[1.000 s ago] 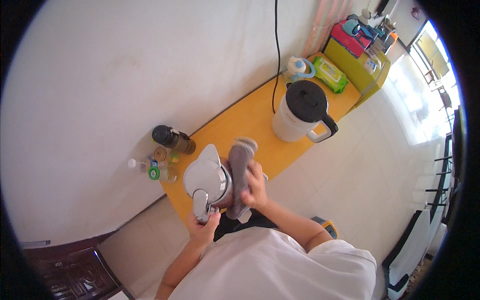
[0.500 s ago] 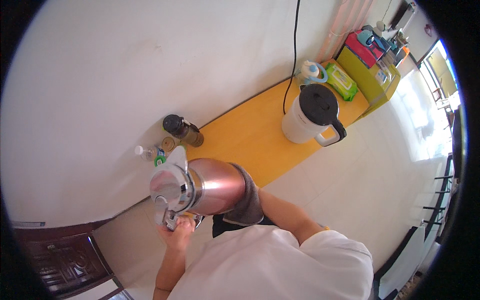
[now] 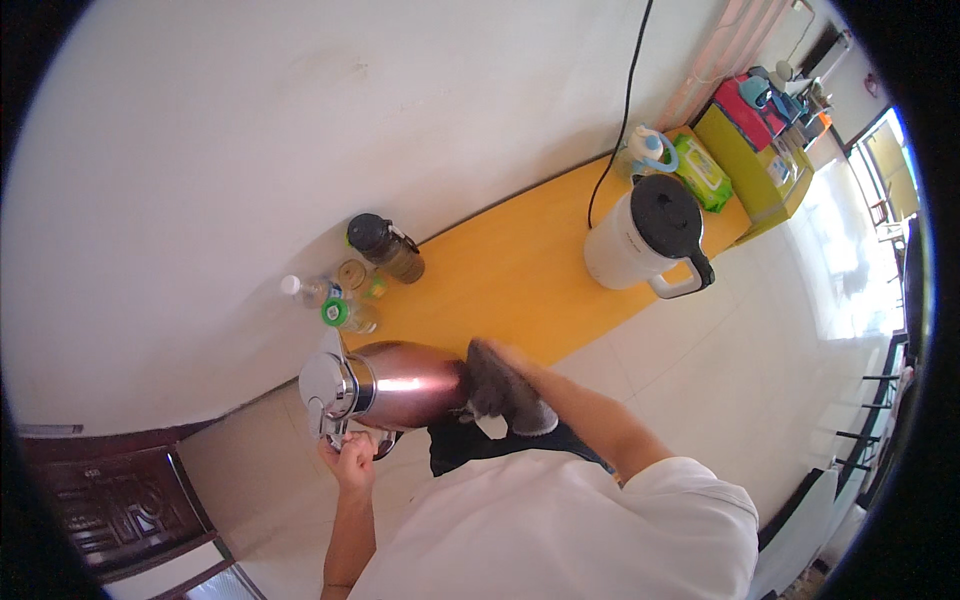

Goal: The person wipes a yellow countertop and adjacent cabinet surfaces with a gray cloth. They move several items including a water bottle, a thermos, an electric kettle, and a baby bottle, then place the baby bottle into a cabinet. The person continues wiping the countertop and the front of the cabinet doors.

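Note:
A metallic pink vacuum jug [image 3: 412, 384] with a silver lid lies tilted on its side in the air, in front of the yellow table. My left hand [image 3: 352, 458] is closed round its handle near the lid. At the jug's base end is a grey cloth [image 3: 508, 395], gripped by my right hand [image 3: 510, 357]. Most of that hand's fingers are hidden behind the cloth. Beyond the jug stand a clear bottle with a green cap [image 3: 350, 315], a clear bottle with a white cap [image 3: 312, 291] and a dark drinking bottle [image 3: 388, 250].
On the yellow table [image 3: 490, 270] stands a white electric kettle [image 3: 628, 245] with a black lid. Behind it are a blue-handled bottle [image 3: 648, 146] and a green wipes pack [image 3: 704, 176]. A black cable [image 3: 630, 95] hangs along the wall. A dark wooden door [image 3: 130, 515] is at lower left.
The cloth has moved off the jug's side to its base end, with my right hand. The jug now hangs slightly lower, uncovering the green-capped bottle. The view has shifted a little.

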`<action>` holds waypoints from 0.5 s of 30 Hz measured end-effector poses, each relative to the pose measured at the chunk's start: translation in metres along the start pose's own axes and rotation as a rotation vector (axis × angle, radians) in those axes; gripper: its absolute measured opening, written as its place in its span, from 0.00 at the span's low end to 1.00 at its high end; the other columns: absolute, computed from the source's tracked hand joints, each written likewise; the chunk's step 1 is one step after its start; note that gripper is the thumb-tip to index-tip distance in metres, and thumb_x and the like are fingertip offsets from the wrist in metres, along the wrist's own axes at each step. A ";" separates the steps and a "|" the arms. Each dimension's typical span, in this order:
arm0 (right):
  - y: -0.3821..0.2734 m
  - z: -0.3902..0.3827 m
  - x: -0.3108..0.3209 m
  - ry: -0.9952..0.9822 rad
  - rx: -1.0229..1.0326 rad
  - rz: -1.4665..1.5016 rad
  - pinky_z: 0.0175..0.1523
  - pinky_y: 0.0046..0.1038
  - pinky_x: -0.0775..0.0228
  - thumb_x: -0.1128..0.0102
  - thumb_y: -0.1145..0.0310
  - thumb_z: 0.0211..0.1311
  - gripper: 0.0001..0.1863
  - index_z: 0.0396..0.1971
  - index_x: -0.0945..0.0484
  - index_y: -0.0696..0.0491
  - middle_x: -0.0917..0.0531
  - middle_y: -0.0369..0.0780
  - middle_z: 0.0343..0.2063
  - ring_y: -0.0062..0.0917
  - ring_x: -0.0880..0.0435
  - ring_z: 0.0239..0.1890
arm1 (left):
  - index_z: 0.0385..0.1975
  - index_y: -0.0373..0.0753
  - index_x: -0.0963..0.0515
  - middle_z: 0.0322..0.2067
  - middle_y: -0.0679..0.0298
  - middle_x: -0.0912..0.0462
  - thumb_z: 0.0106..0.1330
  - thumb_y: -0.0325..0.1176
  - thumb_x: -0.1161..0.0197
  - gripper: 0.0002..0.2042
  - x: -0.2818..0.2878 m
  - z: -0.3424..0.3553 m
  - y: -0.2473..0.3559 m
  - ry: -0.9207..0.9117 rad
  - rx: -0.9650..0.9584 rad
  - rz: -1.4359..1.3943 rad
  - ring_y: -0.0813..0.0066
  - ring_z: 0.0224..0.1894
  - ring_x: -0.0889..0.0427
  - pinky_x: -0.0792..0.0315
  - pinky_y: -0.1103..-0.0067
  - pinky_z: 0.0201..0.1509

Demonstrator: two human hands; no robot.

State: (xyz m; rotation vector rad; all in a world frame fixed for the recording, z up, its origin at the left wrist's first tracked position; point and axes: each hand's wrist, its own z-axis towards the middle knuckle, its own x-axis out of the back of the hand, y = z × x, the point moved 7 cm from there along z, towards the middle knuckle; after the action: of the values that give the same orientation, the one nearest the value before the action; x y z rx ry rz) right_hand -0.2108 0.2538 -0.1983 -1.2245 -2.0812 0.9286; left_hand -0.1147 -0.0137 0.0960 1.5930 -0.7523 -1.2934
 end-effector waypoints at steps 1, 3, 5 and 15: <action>-0.044 -0.010 -0.004 0.018 -0.088 0.065 0.61 0.34 0.42 0.61 0.39 0.60 0.35 0.53 0.28 0.54 0.27 0.50 0.53 0.38 0.29 0.56 | 0.24 0.38 0.36 0.08 0.70 0.41 0.52 0.18 0.52 0.05 0.012 -0.005 0.009 0.011 -0.019 0.128 0.83 0.09 0.44 0.47 0.81 0.13; -0.098 -0.022 0.030 0.114 -0.097 0.083 0.62 0.38 0.45 0.60 0.37 0.59 0.38 0.56 0.31 0.55 0.31 0.53 0.56 0.41 0.33 0.59 | 0.21 0.38 0.38 0.09 0.70 0.40 0.52 0.19 0.51 0.05 0.009 -0.002 0.005 -0.052 -0.016 0.281 0.83 0.10 0.44 0.48 0.81 0.14; -0.119 -0.019 0.033 0.200 0.016 -0.219 0.63 0.47 0.50 0.58 0.37 0.58 0.39 0.61 0.39 0.52 0.40 0.52 0.61 0.43 0.42 0.64 | 0.18 0.37 0.37 0.11 0.70 0.37 0.50 0.18 0.50 0.06 0.017 0.001 -0.001 0.043 0.032 0.278 0.83 0.11 0.42 0.46 0.83 0.15; -0.137 -0.049 -0.003 0.375 0.521 -1.133 0.63 0.63 0.61 0.41 0.48 0.52 0.45 0.67 0.54 0.38 0.59 0.46 0.68 0.49 0.60 0.69 | 0.19 0.37 0.32 0.15 0.70 0.32 0.48 0.19 0.45 0.05 0.062 -0.005 -0.022 0.141 0.069 0.215 0.84 0.17 0.34 0.41 0.85 0.20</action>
State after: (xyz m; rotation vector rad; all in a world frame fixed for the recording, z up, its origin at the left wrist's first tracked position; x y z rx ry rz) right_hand -0.2441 0.2177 -0.0619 0.1182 -1.6478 0.5434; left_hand -0.0958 -0.0582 0.0513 1.5916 -0.8618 -1.0000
